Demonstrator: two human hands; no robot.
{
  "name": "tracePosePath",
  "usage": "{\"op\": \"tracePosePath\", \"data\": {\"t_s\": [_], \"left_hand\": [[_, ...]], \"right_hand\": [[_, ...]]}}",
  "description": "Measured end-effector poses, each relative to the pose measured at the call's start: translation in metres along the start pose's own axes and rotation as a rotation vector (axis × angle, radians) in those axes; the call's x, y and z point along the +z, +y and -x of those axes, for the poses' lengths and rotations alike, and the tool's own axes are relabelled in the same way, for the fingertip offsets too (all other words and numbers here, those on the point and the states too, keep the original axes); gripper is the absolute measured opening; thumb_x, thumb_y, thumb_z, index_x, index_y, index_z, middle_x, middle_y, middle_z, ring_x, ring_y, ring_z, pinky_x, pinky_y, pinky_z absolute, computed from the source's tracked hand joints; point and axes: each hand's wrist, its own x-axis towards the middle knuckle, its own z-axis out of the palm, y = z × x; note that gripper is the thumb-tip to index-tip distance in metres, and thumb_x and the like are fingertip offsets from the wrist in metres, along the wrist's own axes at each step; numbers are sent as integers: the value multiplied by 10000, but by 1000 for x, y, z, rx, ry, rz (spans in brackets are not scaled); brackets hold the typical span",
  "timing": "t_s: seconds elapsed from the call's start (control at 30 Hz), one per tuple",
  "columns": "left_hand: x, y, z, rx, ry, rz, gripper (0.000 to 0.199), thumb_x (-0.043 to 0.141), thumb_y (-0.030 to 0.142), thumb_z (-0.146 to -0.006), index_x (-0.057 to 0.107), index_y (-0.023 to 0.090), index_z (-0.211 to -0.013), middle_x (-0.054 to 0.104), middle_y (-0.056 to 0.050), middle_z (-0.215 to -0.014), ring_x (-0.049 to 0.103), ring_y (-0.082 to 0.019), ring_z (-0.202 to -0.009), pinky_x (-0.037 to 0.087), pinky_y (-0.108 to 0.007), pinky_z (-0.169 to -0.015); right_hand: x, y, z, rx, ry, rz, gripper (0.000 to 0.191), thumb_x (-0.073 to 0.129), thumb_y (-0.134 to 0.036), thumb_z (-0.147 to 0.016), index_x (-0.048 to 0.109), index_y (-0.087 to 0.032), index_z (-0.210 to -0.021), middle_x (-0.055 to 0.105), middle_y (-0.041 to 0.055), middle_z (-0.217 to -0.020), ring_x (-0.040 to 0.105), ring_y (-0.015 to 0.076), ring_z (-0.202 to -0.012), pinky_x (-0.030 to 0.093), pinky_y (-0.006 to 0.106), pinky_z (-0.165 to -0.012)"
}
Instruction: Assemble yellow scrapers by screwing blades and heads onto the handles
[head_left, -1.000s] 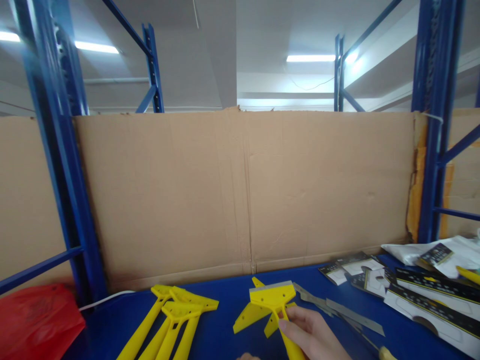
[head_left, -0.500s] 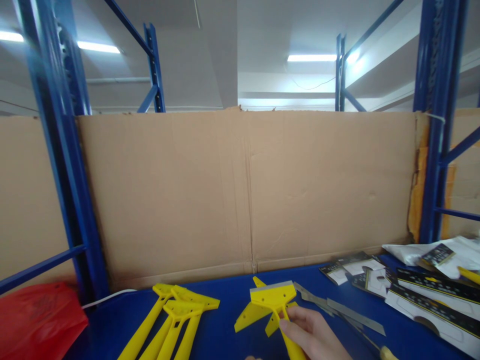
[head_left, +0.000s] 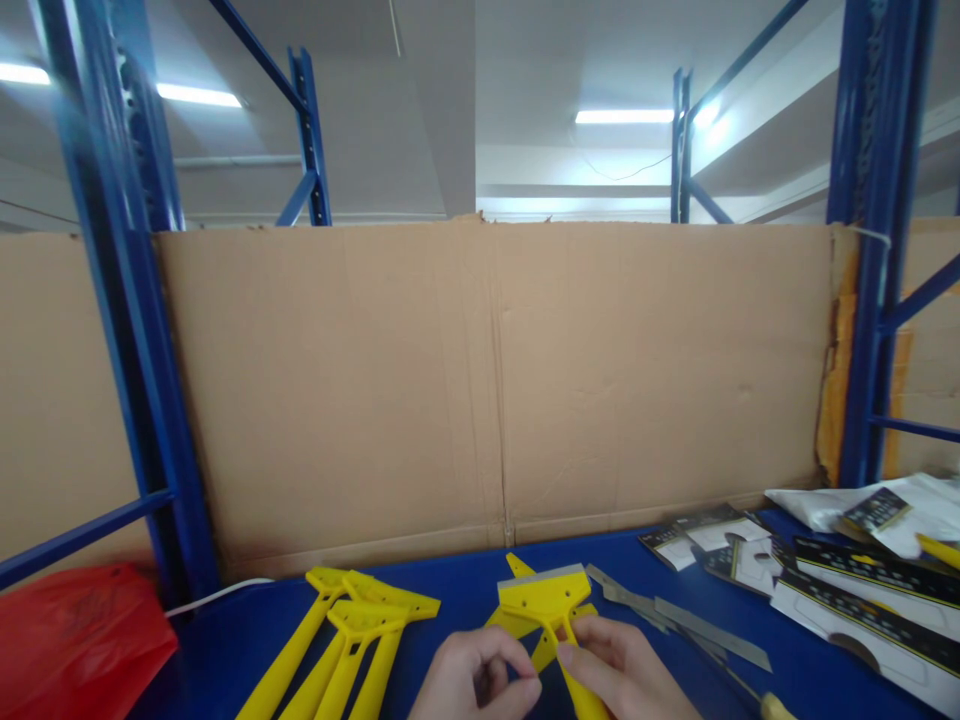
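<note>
R hand (head_left: 630, 668) gripping yellow scraper (head_left: 546, 596) by handle, blade end fwd, over blue worktop (head_left: 465, 575), btwn scraper pile (head_left: 367, 622) (L) & metal blade (head_left: 716, 634) (R). L hand (head_left: 476, 678) curled nr handle; can't tell if holding anything.

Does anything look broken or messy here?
Yes, the big cardboard wall looks torn: its right edge is ragged, beside the blue post, and bits of its top edge stick up. The thin metal blades also lie crisscrossed in a loose heap. I see no spills.
</note>
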Motion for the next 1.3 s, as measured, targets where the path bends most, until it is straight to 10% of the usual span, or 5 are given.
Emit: {"op": "tracePosePath", "data": {"t_s": [0.4, 0.9, 1.3], "left_hand": [[-8, -22, -10, 137, 379, -15, 171, 640, 390, -738, 696, 239, -680, 588, -56, -987, 585, -249, -975, 446, -354, -820], [-6, -19, -14, 91, 308, 8, 155, 610, 363, -742, 691, 231, -730, 630, -64, -994, 581, -260, -1011, 429, -376, -853], [-2, -20, -16, -67, 235, 579, 436, 801, 339, -523, 599, 172, -871, 628, 18, -630, 601, -165, -640, 462, -281, -658]], "right_hand": [[4, 3, -3, -30, -92, 156, 369, 762, -498, -623, 679, -168, -766, 462, -67, -556, 388, 98, -528, 271, 224, -526], [9, -2, 1, -40, -153, 238, 325, 730, -467, -665, 640, -162, -729, 369, -86, -526, 286, 75, -499, 180, 228, -488], [8, 0, 0, -43, -125, 215, 317, 751, -417, -645, 684, -146, -795, 421, -81, -532, 319, 75, -500, 219, 217, -494]]}}
